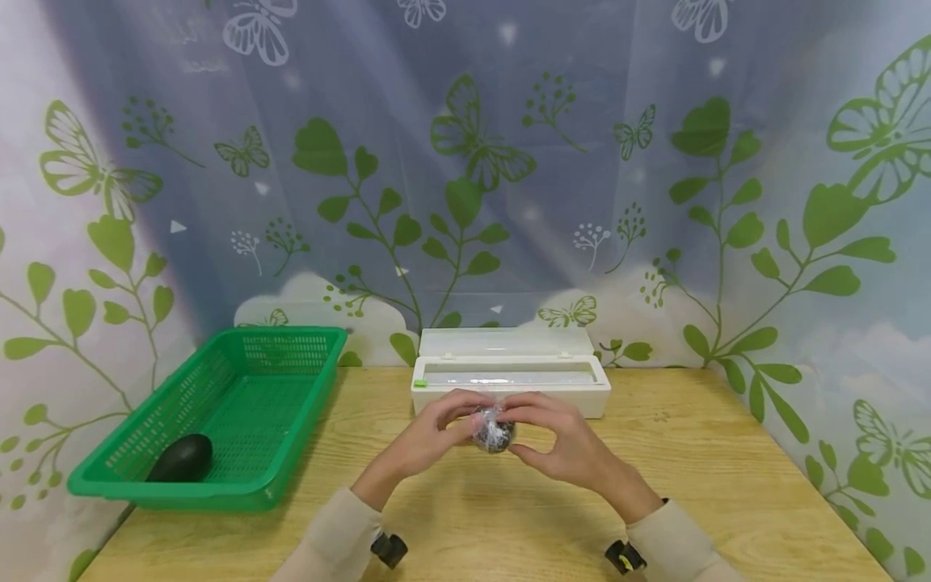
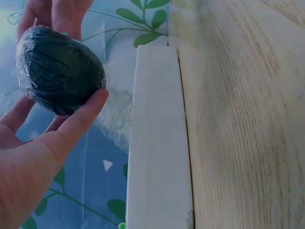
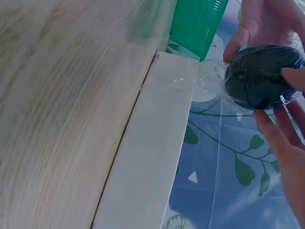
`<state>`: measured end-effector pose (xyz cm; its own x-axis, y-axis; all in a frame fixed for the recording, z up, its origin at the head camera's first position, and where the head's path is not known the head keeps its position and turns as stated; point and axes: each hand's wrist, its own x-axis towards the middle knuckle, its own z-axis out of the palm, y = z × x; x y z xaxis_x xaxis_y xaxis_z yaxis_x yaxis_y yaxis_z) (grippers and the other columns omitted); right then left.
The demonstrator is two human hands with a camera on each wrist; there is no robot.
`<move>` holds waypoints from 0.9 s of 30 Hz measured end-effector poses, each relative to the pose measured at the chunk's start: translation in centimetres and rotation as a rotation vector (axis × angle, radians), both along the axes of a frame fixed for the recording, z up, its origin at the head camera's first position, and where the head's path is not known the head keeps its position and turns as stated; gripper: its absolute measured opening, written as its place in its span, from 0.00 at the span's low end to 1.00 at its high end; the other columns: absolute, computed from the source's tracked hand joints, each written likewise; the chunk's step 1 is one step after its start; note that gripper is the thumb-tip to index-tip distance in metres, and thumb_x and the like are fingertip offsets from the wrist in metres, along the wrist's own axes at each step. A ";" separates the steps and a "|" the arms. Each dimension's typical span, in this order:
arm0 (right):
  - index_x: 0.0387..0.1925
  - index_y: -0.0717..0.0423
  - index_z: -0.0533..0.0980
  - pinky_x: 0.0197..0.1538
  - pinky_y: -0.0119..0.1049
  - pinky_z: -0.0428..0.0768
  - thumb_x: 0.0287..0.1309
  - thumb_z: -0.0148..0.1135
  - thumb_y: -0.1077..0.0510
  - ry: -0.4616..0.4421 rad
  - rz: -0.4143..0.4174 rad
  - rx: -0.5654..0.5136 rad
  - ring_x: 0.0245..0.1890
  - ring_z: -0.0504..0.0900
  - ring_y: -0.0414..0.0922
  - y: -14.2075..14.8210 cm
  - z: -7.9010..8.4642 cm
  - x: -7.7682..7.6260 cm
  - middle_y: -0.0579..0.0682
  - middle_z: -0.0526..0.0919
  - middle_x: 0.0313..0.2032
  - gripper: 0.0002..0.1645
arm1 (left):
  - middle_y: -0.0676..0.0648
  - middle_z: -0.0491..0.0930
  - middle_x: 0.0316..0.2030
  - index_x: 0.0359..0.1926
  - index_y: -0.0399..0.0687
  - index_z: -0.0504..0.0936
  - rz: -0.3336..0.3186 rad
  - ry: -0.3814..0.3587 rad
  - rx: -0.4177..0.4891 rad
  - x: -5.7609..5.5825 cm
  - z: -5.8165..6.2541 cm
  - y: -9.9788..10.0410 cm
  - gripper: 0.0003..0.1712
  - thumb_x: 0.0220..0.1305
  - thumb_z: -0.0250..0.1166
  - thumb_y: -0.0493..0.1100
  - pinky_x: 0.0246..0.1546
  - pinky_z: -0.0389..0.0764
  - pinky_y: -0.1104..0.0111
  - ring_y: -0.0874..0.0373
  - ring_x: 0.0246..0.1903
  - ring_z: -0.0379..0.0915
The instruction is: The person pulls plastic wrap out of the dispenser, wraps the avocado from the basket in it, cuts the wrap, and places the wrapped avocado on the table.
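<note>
A dark green avocado (image 1: 494, 437) in crinkled cling film is held up between both hands, in front of the white cling film box (image 1: 512, 398). My left hand (image 1: 425, 440) grips its left side, thumb toward me and fingers over the top. On the other side, my right hand (image 1: 567, 443) has its thumb below and its fingers at the upper edge. Both wrist views show the film tight and wrinkled round the avocado (image 2: 64, 71). A loose flap of cling film (image 3: 209, 80) sticks out from it toward the box.
The box's translucent lid (image 1: 509, 342) stands raised at the back, with a green slider (image 1: 420, 384) at its left end. To the left, a green plastic basket (image 1: 269, 477) holds a dark, smooth, oval item (image 1: 184, 459). A patterned curtain (image 1: 567, 178) hangs behind the wooden table (image 1: 698, 477).
</note>
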<state>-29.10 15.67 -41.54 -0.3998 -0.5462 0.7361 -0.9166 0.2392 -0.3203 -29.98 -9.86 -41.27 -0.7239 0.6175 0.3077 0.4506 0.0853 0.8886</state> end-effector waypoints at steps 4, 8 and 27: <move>0.56 0.57 0.82 0.54 0.43 0.88 0.61 0.70 0.68 -0.191 0.043 -0.019 0.56 0.85 0.53 -0.2 0.0 0.3 0.57 0.83 0.57 0.21 | 0.44 0.76 0.64 0.64 0.49 0.80 0.069 0.073 -0.025 -0.2 -0.7 0.1 0.20 0.75 0.63 0.45 0.65 0.80 0.54 0.46 0.66 0.73; 0.49 0.54 0.84 0.50 0.37 0.89 0.67 0.68 0.60 -0.410 -0.045 -0.057 0.52 0.86 0.49 -0.5 -0.1 0.6 0.53 0.86 0.51 0.10 | 0.44 0.76 0.62 0.59 0.48 0.85 0.051 0.051 -0.049 -0.1 -1.1 0.5 0.19 0.69 0.70 0.42 0.60 0.84 0.58 0.48 0.62 0.73; 0.77 0.68 0.54 0.48 0.52 0.89 0.64 0.70 0.56 -1.159 -0.037 0.075 0.55 0.84 0.58 0.2 -0.5 0.3 0.77 0.63 0.71 0.51 | 0.44 0.75 0.63 0.47 0.51 0.89 -0.024 -0.027 -0.192 0.2 -3.0 1.7 0.09 0.67 0.72 0.45 0.56 0.86 0.60 0.50 0.64 0.71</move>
<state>-28.75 15.84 -42.03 -0.8293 -0.5468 -0.1149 -0.0755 0.3134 -0.9466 -29.81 -8.14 -44.26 -0.7143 0.6804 0.1635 0.4309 0.2436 0.8689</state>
